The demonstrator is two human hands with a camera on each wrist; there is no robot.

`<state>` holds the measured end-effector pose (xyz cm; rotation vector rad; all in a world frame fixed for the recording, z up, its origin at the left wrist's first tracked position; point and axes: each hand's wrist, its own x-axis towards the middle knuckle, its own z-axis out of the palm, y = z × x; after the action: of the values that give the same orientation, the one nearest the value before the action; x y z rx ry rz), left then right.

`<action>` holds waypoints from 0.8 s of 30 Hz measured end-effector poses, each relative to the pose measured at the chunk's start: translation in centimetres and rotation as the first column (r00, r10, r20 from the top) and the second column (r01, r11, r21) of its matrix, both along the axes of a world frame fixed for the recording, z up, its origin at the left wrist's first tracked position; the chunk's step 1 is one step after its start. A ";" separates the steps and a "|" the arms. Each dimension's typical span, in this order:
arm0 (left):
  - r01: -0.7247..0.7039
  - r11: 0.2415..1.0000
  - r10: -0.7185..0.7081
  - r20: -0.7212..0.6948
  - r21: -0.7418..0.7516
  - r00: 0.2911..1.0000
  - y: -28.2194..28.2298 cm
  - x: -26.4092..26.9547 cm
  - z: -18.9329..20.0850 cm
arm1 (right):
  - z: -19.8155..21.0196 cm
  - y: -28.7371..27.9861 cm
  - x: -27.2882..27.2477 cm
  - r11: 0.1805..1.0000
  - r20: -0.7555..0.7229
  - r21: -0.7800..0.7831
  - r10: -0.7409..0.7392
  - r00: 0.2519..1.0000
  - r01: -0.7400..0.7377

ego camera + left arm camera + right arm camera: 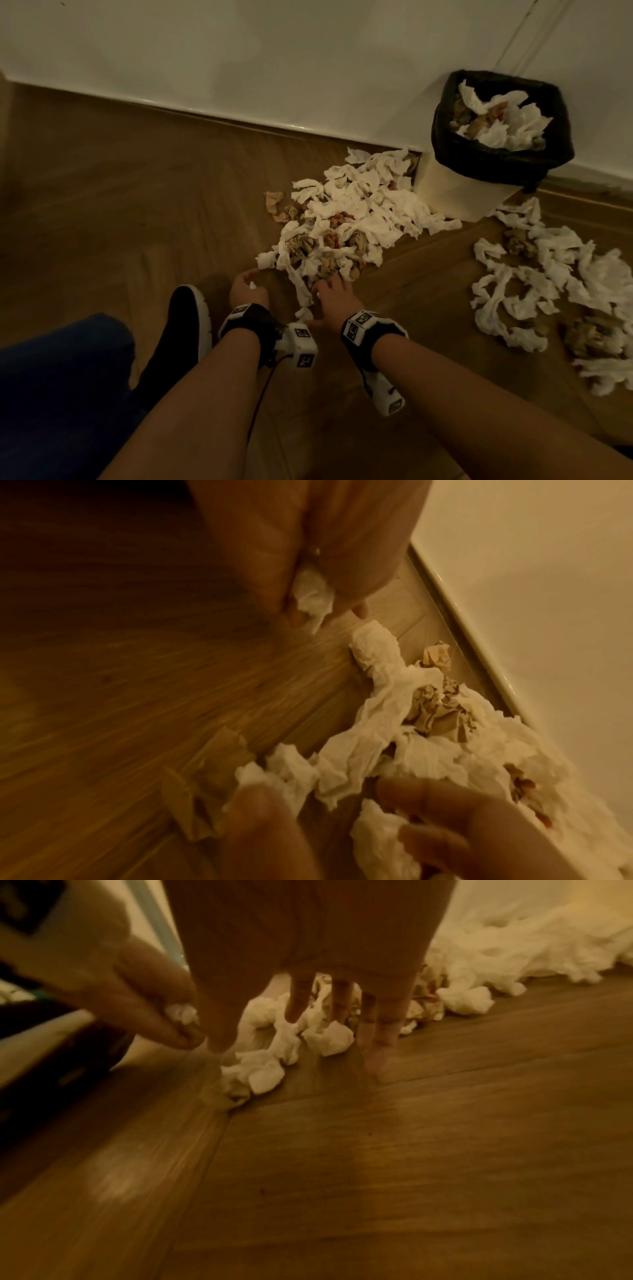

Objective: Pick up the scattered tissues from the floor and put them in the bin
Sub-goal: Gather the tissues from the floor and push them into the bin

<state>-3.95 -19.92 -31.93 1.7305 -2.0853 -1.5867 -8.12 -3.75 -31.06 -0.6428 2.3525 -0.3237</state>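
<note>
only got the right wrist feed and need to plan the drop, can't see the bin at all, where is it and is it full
Observer: The bin stands against the wall, beyond the hands and off to the right; tissues already lie heaped inside its black liner.
Operator: is the left hand carrying anything
Observer: Yes, the left hand pinches a small white tissue scrap, clear in the left wrist view.
Operator: any mess besides the pile at my fingers
Observer: A second spread of tissues lies on the floor further right, in front of the bin, apart from the main pile that the right hand reaches into.
</note>
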 end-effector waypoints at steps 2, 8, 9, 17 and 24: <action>-0.028 0.998 0.028 0.003 -0.060 1.000 -0.1 0.1 -0.1 | -0.4 -0.7 0.6 0.999 -0.009 0.022 0.043 0.999 -0.043; -0.133 0.989 0.134 0.013 -0.064 0.991 0.5 0.7 -0.7 | -2.1 -2.3 2.7 0.992 -0.109 0.062 0.118 0.987 -0.112; -0.110 0.991 0.113 0.036 -0.075 0.993 0.6 0.8 -0.7 | -2.3 -2.3 2.9 0.991 -0.093 0.067 0.120 0.988 -0.114; 0.008 0.988 0.000 0.052 -0.154 0.999 0.9 0.9 -1.0 | -1.8 -0.7 2.3 0.978 -0.015 0.076 0.195 0.981 -0.194; 0.040 0.988 -0.042 -0.011 -0.148 0.999 2.2 0.6 0.7 | -0.6 4.2 0.2 0.991 0.007 -0.008 -0.132 0.991 0.132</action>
<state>-3.38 -17.74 -31.19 1.6348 -2.1832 -1.4082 -7.89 0.50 -31.65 -0.4903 2.3934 -0.3935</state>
